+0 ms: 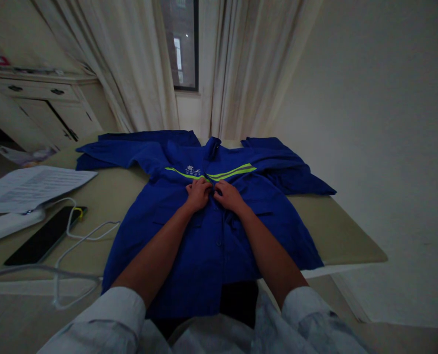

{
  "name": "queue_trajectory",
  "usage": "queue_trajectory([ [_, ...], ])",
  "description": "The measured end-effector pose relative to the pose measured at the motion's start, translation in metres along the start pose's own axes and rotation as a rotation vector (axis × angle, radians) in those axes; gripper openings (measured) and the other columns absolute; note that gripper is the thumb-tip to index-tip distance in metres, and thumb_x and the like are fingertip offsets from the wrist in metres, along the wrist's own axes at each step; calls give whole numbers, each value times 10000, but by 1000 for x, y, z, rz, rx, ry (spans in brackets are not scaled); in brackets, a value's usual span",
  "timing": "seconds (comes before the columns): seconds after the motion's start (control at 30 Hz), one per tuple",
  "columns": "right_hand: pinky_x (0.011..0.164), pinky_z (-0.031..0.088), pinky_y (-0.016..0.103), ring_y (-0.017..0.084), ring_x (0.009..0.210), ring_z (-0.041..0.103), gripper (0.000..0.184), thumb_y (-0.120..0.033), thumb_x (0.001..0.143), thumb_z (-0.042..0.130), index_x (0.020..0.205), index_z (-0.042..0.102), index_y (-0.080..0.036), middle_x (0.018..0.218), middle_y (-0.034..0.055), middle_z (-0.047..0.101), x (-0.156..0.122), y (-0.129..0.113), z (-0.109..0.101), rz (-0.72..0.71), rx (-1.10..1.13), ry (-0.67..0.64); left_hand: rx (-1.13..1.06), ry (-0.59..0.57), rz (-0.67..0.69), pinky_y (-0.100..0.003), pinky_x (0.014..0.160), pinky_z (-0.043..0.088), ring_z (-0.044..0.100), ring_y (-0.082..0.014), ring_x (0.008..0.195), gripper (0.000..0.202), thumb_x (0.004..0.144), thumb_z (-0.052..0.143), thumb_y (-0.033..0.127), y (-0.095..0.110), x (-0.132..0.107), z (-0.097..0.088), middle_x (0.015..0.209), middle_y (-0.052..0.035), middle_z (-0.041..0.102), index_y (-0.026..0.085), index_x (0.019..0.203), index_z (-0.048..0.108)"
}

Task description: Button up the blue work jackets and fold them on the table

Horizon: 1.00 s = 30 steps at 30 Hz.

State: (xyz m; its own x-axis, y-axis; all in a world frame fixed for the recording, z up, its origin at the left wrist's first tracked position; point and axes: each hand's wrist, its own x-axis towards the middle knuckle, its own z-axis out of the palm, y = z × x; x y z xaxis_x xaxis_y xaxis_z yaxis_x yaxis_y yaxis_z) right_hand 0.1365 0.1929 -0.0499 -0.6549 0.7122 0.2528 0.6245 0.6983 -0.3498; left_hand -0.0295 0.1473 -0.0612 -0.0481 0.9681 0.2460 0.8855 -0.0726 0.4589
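A blue work jacket (pixel 182 246) lies spread front side up on the table, its sleeves out to both sides and its hem hanging over the near edge. A yellow-green stripe crosses its chest, with a white print above it on the left. At the front opening, just below the stripe, my left hand (pixel 199 193) pinches one edge of the cloth. Close beside it, my right hand (pixel 228 195) is closed on the other edge. Any button between the fingertips is hidden. Lower on the placket a button (pixel 219 243) shows.
On the table (pixel 346 236), to the left, lie a black phone (pixel 38 238), a white cable (pixel 93 238), a white device (pixel 12 225) and printed papers (pixel 38 184). More folded blue cloth (pixel 148 136) lies behind the jacket. Beyond stand curtains, a window and a cabinet (pixel 52 108).
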Motion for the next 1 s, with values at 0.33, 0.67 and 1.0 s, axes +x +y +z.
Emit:
queue_trajectory([
  [0.33,930,463,293,209,1011,650,154,-232,976,589,985,727,-166,1044,95,724,6,10,1,168,120,131,16,26,-5,-466,966,373,564,-294,1185,248,983,573,388,9,-8,-1,1181,-89,681,269,1111,749],
  [0.67,830,501,259,197,928,702,317,-329,1009,488,1130,724,-154,1029,76,774,7,5,-14,469,318,318,219,-24,-271,-476,908,461,694,-341,1068,258,923,522,308,2,13,-29,1051,-123,780,235,987,762],
  [1.0,786,539,331,252,956,730,322,-474,998,566,1099,699,-198,1070,101,749,-4,-40,1,187,-52,-86,239,85,-75,-410,1096,457,612,-313,1268,456,982,516,401,-18,150,-13,1315,-196,678,121,1326,622],
])
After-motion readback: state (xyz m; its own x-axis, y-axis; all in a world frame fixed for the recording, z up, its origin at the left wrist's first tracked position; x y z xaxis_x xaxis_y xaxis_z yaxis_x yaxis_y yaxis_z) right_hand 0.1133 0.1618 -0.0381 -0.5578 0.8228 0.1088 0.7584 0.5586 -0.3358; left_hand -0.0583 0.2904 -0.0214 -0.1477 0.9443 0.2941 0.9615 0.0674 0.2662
